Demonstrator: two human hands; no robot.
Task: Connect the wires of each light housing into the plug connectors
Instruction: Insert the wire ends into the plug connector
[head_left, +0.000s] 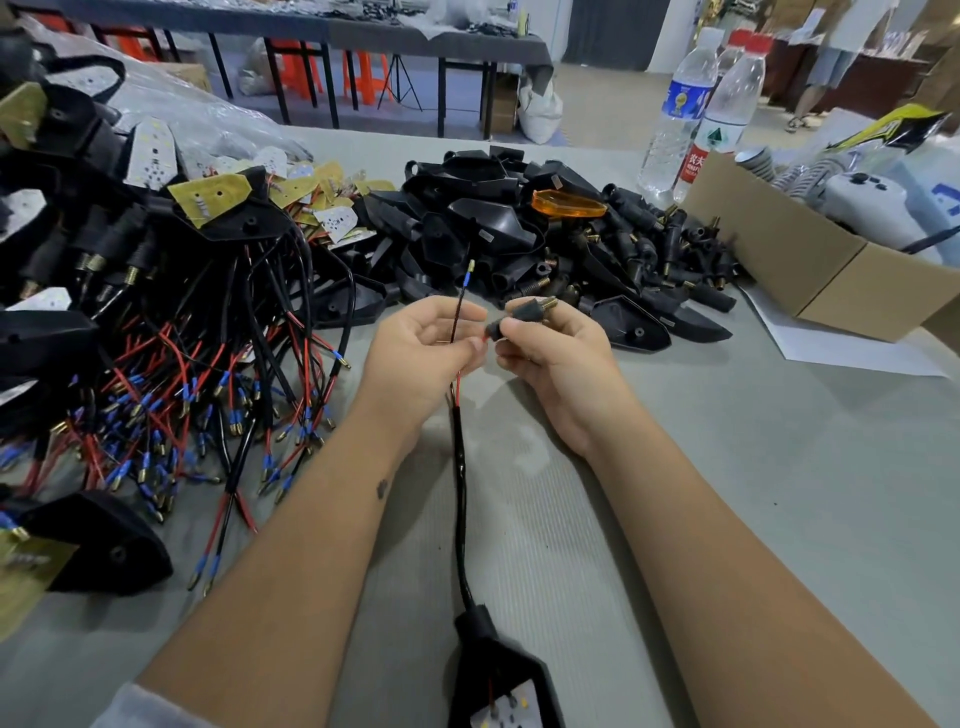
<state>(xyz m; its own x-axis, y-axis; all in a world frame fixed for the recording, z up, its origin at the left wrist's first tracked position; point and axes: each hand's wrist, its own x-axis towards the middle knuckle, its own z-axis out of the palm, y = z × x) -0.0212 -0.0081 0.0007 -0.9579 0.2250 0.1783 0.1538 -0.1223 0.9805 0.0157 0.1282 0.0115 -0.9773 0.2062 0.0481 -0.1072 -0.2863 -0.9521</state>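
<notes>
Left hand (421, 353) pinches wires (457, 322); right hand (545, 348) grips plug connector (519, 316).

The table (727, 493) wears a matt grey cloth with a fine ribbed weave. On it, the housing (498, 670) nearest the camera is black plastic with a dull sheen; its cable (458, 499) has a glossy black sleeve. The red wire (459, 384) has smooth insulation, and the wire tip (470, 266) above it is brass-coloured metal with a blue plastic collar. The plug (511, 316) looks like matt black rubber or plastic with a brassy threaded end. Behind it, the lens (569, 203) is clear glossy amber plastic. Right of the lens, the box (810, 260) is plain brown cardboard and the bottles (727, 104) are clear, shiny plastic.
</notes>
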